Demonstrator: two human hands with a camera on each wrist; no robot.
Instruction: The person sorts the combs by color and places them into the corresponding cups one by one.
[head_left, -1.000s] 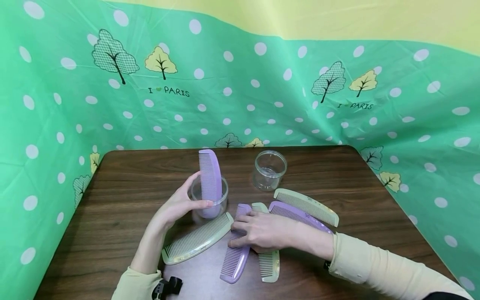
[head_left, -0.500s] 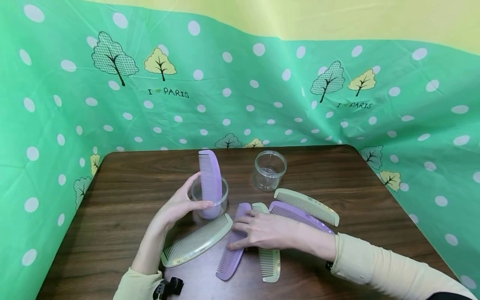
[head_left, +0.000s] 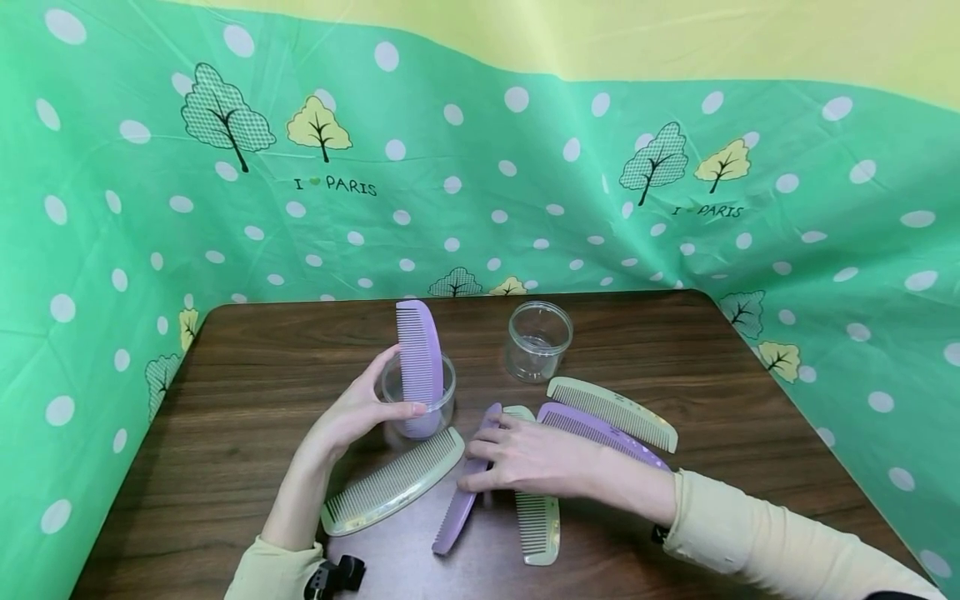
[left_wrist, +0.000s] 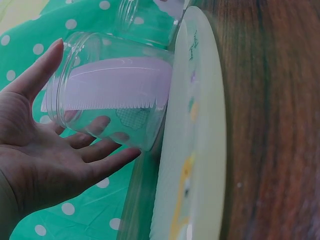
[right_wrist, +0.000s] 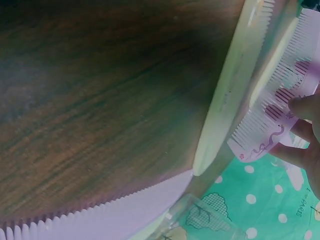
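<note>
At the rim of a clear jar [head_left: 450, 398], my left hand [head_left: 358, 411] grips the side with thumb and fingers around it. A purple comb [head_left: 421, 350] stands upright inside that jar, its top well above the rim. My right hand [head_left: 532, 458] pinches a second purple comb [head_left: 453, 521], tilted up on its edge; the right wrist view shows fingertips behind the teeth of this comb [right_wrist: 265, 135]. Partly hidden under the right hand lies a green comb [head_left: 537, 533]. Another green comb [head_left: 397, 483] lies in front of the left hand's jar.
A second clear jar [head_left: 538, 346] stands farther back to the right. Beside the right forearm lie a green comb [head_left: 615, 412] and a purple comb [head_left: 592, 429]. A polka-dot cloth [head_left: 480, 183] hangs behind the wooden table [head_left: 247, 400].
My right hand has taken the purple comb from lying flat to tilted on its edge. The left hand, jar and upright comb have stayed in place.
</note>
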